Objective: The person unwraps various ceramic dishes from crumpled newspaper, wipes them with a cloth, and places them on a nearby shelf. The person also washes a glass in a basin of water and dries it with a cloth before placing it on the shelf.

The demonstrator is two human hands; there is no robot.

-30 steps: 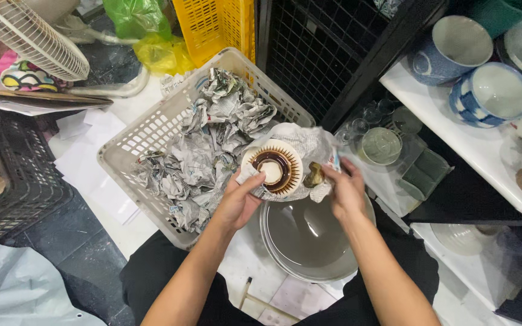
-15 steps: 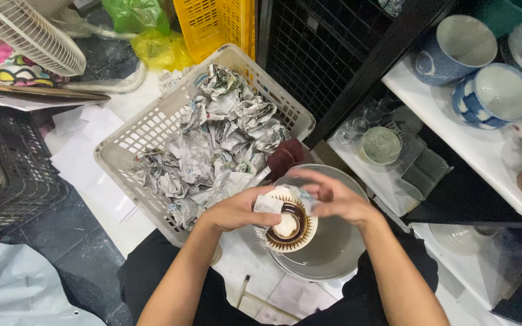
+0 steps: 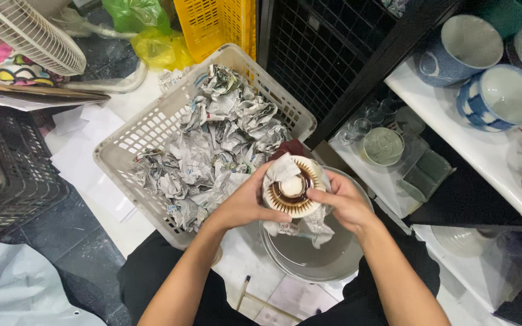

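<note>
Both hands' fingers grip small ribbed dish (image 3: 293,190); newspaper wrap (image 3: 309,220) hides its underside.

No labels, signs or screens are showing. Crumpled newspaper wrapping (image 3: 225,139) is lying heaped just beyond the left hand (image 3: 243,202), grey and white (printed all over). Well beyond it, a green plastic bag (image 3: 134,13) and a yellow one (image 3: 161,48) are sitting bunched.

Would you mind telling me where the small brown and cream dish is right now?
In the head view, the dish sits at centre, held between the left hand and right hand above the grey bowl, just right of the basket.
</note>
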